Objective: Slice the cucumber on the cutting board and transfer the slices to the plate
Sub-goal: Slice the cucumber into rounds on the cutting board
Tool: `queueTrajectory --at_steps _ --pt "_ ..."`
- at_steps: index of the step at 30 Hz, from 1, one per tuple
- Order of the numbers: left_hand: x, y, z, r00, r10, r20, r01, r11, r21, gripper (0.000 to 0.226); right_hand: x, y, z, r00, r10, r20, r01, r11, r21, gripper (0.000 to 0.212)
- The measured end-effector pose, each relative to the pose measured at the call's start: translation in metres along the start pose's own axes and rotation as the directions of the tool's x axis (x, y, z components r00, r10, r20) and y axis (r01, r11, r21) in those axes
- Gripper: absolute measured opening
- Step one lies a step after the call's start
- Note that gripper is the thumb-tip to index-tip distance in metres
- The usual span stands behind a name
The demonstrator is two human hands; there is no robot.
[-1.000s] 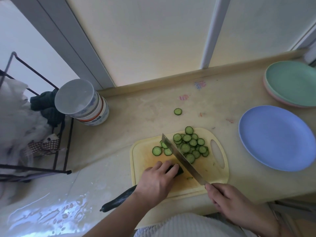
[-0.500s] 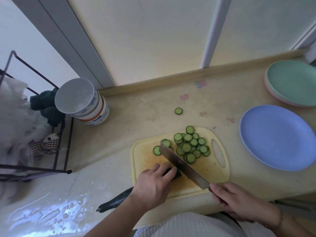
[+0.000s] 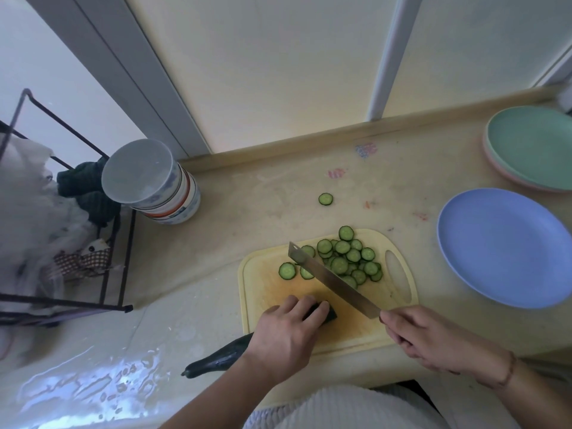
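my left hand (image 3: 286,331) lies over the cucumber (image 3: 216,359) with fingers curled down on it, pinning it to the yellow cutting board (image 3: 399,305); the cut end (image 3: 329,314) shows dark just past my fingertips, and the uncut tail sticks off the board's near left edge onto the counter (image 3: 232,243). my right hand (image 3: 421,337) grips the handle of a cleaver-style knife, fingers wrapped round it, at the board's near right corner. the knife blade (image 3: 331,281) runs diagonally from that hand toward the board's far left, its tip lifted above the slices, apart from the cucumber's cut end.

taking the board as the landmark, largest first: the counter carries the board. to the board's far left stands a black wire rack (image 3: 62,243) with cloths and plastic stuffed in it. to the board's right sits the blue plate (image 3: 507,246), bare of slices. beyond that plate, further right and back from the board, is a green plate (image 3: 532,144) stacked on a pink one. back and left of the board, a stack of bowls (image 3: 154,184) rests upside down, tilted. on the board's far half lies the pile of cucumber slices (image 3: 349,261), overlapping, with two or three looser ones on the left side of the blade. one stray slice (image 3: 325,199) lies on the counter behind the board.
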State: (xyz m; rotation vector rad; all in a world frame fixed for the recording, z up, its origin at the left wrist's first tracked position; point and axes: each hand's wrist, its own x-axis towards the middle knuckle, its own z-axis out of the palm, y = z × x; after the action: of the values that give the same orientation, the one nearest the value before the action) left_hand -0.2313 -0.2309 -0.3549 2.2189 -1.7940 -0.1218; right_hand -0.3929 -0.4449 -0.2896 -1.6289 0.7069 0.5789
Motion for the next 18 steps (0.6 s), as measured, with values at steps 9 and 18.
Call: queueTrajectory --at_steps 9,18 --pt "0.006 0.006 0.009 1.000 -0.012 0.019 0.012 1.000 0.018 0.050 -0.015 -0.001 0.031 0.993 -0.057 -0.106 0.062 0.997 0.047 0.046" --pt "0.008 0.006 0.008 1.000 0.003 0.012 -0.003 1.000 0.008 0.048 -0.025 0.005 0.037 0.988 -0.048 -0.148 0.047 0.999 -0.007 0.053"
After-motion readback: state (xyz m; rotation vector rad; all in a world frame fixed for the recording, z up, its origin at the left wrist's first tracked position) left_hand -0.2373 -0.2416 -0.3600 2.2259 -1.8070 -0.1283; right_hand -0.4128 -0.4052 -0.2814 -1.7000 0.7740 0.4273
